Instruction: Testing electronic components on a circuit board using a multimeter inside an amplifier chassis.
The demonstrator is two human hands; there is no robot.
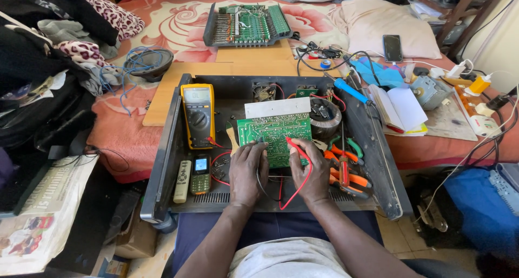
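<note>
Green circuit board (274, 136), pale tracks and silver heat sink along its far edge, propped inside the open black chassis (162, 164). Left hand (247, 172) curled on the near-left corner (black probe, seemingly). Right hand (311, 167) pinching red probe (295, 146) onto the board. Yellow multimeter (198, 116) just left.

Probably a bedroom repair corner, bed (162, 24), pillow (378, 27), multimeter (198, 115), circuit board (274, 135)

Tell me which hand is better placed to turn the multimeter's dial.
Left. The left hand rests on the green circuit board, on the side nearer the yellow multimeter. The right hand holds the red probe on the board's far side.
</note>
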